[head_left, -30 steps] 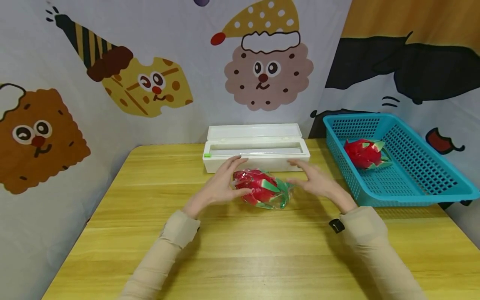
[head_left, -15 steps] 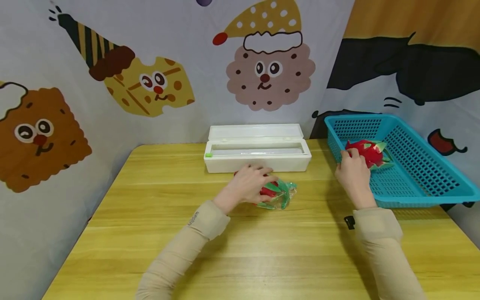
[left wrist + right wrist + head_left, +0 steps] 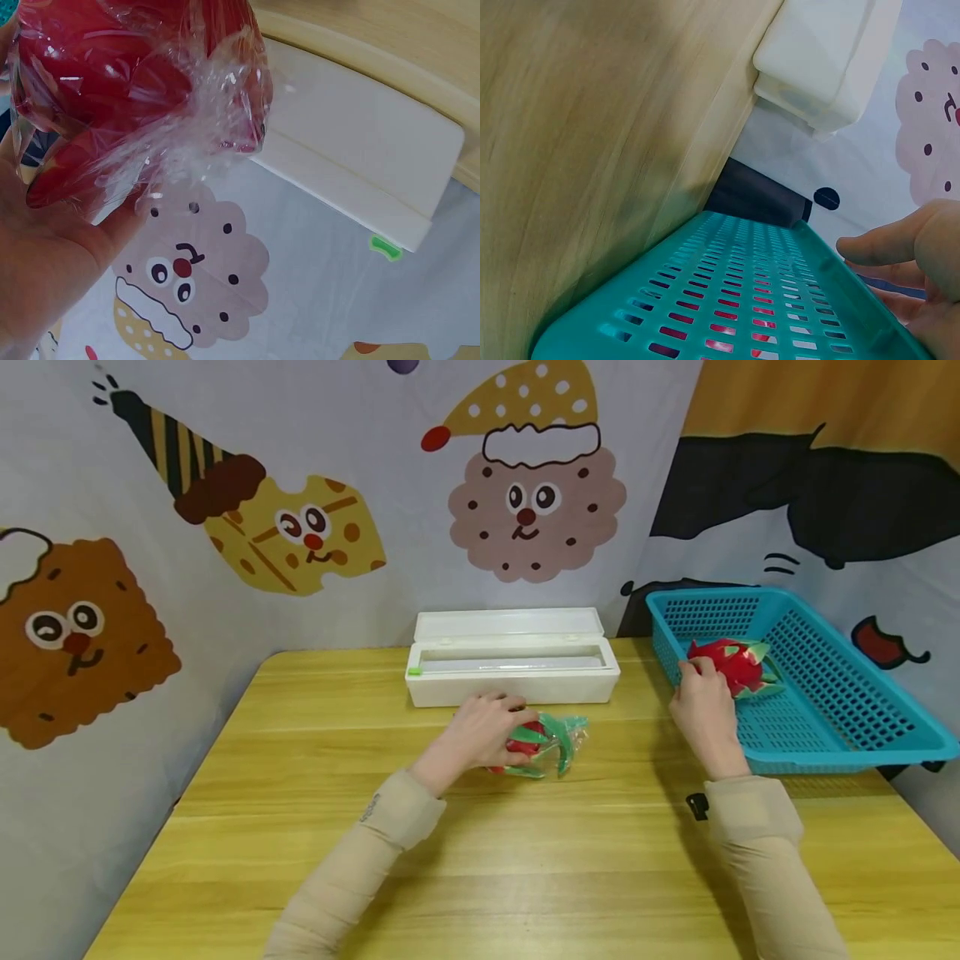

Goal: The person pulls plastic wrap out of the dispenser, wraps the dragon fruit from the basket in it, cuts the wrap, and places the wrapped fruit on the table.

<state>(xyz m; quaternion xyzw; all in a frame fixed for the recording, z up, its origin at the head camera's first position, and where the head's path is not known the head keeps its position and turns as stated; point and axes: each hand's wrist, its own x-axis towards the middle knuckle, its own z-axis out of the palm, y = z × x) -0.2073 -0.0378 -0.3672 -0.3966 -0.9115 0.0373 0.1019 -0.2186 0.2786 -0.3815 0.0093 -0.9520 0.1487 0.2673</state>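
My left hand (image 3: pixel 480 732) grips a red dragon fruit (image 3: pixel 528 739) with green leaf tips, wrapped in clear plastic film. In the left wrist view the red end of this dragon fruit (image 3: pixel 112 67) fills the top left, crinkled film (image 3: pixel 187 127) hanging off it, with the palm and thumb beside it. My right hand (image 3: pixel 707 714) holds the left rim of the turquoise basket (image 3: pixel 847 757); in the right wrist view its thumb (image 3: pixel 885 244) meets the rim and the fingertips are partly hidden behind it. Inside the basket lies a second dragon fruit (image 3: pixel 738 666), close to the right fingers.
A long white cling-film box (image 3: pixel 517 689) with its lid raised stands at the back of the wooden table (image 3: pixel 525 877). Its green slider (image 3: pixel 415 671) is at the left end. A cartoon-printed cloth (image 3: pixel 408 543) hangs behind the table.
The right hand has left the wrapped dragon fruit and gone right to the basket rim. The left hand has moved over the wrapped fruit and now grips it.
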